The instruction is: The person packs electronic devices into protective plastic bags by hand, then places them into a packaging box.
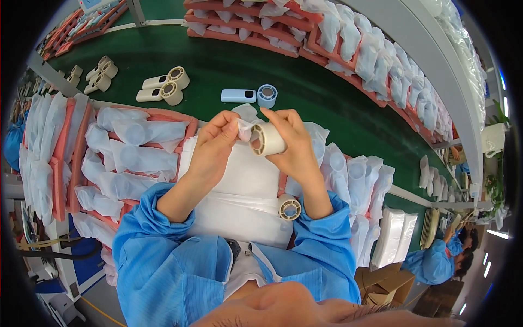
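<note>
A cream handheld fan (271, 139) sits in my right hand (294, 143), the fingers and thumb wrapped round its cylindrical head. The ringed end of the fan faces left. Between the fingertips of my left hand (214, 146) is a pinched, crumpled whitish cloth (246, 115), touching or very near the fan's rim. Below both hands lies a stack of white plastic bags (234, 174). Beside my right forearm rests a second cream fan (289, 207), mostly its round head showing. Beyond my hands, a light blue fan (239, 96) lies on the green conveyor belt (210, 65).
More cream fans (158, 94) lie on the belt at the left. Pink trays (188, 128) of bagged fans flank me, and others are stacked across the belt (250, 41). A grey frame beam (436, 49) arches at the right. A co-worker in blue (436, 261) is at far right.
</note>
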`<act>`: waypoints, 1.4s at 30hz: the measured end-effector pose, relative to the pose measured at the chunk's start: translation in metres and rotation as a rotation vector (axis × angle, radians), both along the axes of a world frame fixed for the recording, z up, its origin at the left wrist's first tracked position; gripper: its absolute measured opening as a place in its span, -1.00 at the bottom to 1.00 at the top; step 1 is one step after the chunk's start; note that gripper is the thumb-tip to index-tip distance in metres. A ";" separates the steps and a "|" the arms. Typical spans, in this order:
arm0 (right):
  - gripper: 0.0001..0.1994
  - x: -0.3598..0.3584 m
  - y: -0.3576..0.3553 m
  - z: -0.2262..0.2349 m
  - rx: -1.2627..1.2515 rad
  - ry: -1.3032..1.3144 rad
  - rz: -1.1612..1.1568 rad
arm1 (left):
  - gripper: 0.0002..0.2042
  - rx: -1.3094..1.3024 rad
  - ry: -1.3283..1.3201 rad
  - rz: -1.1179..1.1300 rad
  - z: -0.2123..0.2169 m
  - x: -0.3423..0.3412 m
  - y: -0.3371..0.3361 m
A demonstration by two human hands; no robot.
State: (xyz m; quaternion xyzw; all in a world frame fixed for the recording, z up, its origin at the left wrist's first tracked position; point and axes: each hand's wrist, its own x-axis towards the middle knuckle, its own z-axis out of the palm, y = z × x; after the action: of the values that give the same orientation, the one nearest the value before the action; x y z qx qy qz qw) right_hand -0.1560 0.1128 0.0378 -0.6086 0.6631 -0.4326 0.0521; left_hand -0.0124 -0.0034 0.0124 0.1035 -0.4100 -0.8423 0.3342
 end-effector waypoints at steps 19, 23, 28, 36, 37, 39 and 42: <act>-0.15 0.019 -0.004 -0.010 -0.032 0.207 -0.145 | -0.76 -1.099 -0.208 0.485 0.008 0.007 0.029; -0.20 0.013 -0.006 -0.014 -0.055 0.148 -0.168 | -0.68 -1.222 -0.156 0.501 0.008 0.006 0.031; -0.23 0.007 -0.007 -0.020 -0.125 0.031 -0.303 | -0.52 -1.156 -0.362 0.390 0.018 -0.004 0.032; -0.19 0.005 -0.003 0.000 -0.089 -0.322 0.136 | -0.47 -0.847 -0.101 0.172 0.004 0.002 -0.005; -0.20 0.003 -0.005 -0.001 -0.161 -0.107 0.098 | -0.48 -0.671 0.022 0.038 0.004 0.004 -0.008; -0.25 -0.003 -0.001 -0.013 -0.062 -0.193 0.162 | -0.49 -0.776 0.099 0.048 0.010 0.003 -0.014; -0.35 -0.007 0.002 -0.025 0.138 -0.377 0.287 | -0.51 -0.982 0.246 0.065 0.015 0.003 -0.015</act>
State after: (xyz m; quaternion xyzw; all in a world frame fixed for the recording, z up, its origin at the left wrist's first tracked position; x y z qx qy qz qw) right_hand -0.1629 0.1150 0.0129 -0.6001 0.5762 -0.4805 0.2774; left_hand -0.0098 -0.0187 0.0277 -0.1531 -0.7116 -0.5454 0.4156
